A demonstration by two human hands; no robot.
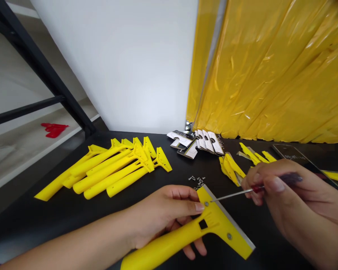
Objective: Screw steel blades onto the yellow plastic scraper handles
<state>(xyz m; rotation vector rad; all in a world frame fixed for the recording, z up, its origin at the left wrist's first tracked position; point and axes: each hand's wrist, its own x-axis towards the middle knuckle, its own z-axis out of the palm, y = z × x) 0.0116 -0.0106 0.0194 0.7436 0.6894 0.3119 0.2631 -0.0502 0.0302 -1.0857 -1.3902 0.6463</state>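
Observation:
My left hand is closed around the head of a yellow scraper, thumb on top near one screw. A metal blade runs along the scraper's far edge, and two screws show on the yellow head. In my right hand is a screwdriver with a dark red handle. Its thin tip is close to the upper screw; whether it touches the screw I cannot tell. Just beyond the scraper head lies a small pile of loose screws.
Several yellow scraper handles lie side by side on the black table at left. Folded cardboard cards sit at the back. Flat yellow pieces and a phone are at right. A red object lies on the shelf.

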